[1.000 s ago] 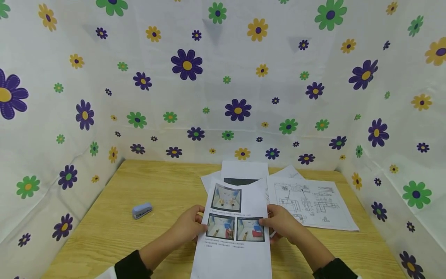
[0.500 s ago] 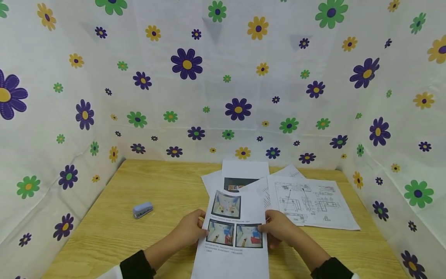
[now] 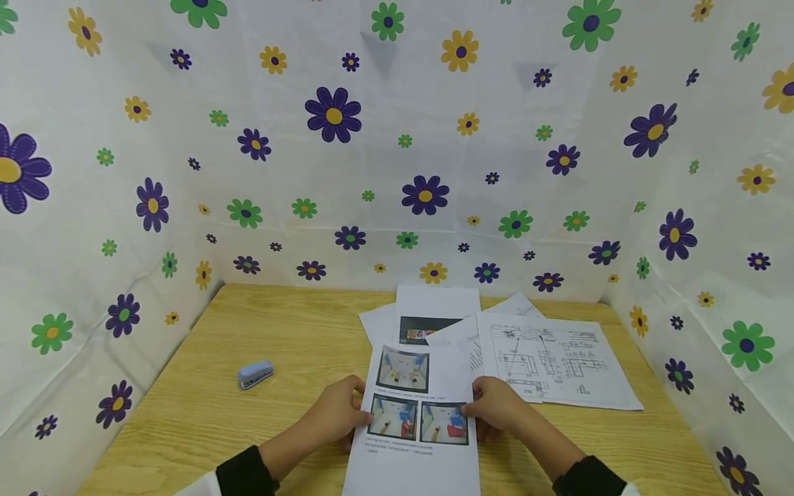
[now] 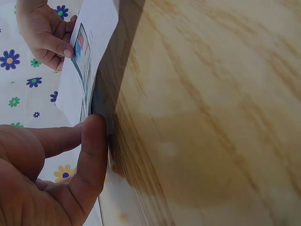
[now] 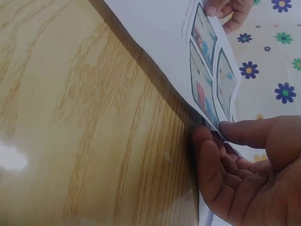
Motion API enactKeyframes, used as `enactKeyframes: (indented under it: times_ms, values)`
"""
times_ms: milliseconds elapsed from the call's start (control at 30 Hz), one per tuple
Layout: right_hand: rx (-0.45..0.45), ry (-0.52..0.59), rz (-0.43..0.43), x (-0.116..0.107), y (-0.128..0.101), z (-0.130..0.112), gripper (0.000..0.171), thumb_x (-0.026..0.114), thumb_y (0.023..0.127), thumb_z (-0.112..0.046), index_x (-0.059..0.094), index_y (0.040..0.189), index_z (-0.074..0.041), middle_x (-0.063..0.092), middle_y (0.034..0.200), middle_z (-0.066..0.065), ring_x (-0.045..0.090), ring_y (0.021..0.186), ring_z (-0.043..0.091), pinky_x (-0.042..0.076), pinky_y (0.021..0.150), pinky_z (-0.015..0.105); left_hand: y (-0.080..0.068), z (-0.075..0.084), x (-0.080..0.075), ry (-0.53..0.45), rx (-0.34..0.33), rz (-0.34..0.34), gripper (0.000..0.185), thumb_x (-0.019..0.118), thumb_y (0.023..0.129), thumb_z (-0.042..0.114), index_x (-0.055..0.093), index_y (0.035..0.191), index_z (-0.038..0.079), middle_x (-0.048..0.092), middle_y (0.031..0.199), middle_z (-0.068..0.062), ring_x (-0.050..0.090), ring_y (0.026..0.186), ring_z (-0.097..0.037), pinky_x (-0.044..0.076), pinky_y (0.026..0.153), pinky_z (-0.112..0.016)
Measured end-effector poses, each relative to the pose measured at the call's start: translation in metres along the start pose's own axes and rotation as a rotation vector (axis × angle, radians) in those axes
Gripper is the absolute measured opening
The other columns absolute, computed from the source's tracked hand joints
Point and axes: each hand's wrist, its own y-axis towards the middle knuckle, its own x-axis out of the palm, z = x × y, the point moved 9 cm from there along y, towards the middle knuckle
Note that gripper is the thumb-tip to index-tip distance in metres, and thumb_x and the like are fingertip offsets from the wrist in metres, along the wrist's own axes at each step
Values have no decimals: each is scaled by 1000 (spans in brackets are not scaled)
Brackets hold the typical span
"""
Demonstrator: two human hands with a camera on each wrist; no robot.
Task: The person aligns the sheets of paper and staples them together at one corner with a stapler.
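Observation:
A white printed sheet of paper (image 3: 412, 472) with three photos on it is held between both hands, close over the table. My left hand (image 3: 340, 412) pinches its left edge; in the left wrist view the left hand (image 4: 70, 174) has its thumb and a finger at the paper's edge. On the other side my right hand (image 3: 496, 406) pinches the right edge. The right wrist view shows the right hand (image 5: 249, 165) with its thumb on top and its fingers curled beneath the sheet.
Behind the held sheet lie loose papers: one with a dark picture (image 3: 438, 301) and a technical drawing (image 3: 577, 365) at the right. A light blue stapler (image 3: 255, 374) sits left on the wooden table (image 3: 298, 324). Flower-patterned cloth (image 3: 384, 158) walls the table at the back and sides.
The held sheet and both hands have come slightly down toward the near edge. More of the dark picture on the paper behind now shows. The stapler stays in place.

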Motion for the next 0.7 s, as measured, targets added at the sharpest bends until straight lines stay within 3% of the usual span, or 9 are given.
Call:
enactKeyframes:
  times_ms: [400,700]
  values:
    - [23,-48,48,-5,-5,3,23,77,90,-17,59,97,-5,67,78,8,69,56,21,57,51,32,-4,2,-3,101,-39,12,46,76,89,5,51,126,-5,64,73,-7,61,43,-18,52,40,-33]
    - [33,-33,71,-12,-6,2,16,73,91,-11,60,98,-4,67,75,10,69,55,21,57,50,32,-3,7,-4,122,-25,44,45,71,90,0,49,129,-7,63,74,-6,61,45,-17,53,41,-33]
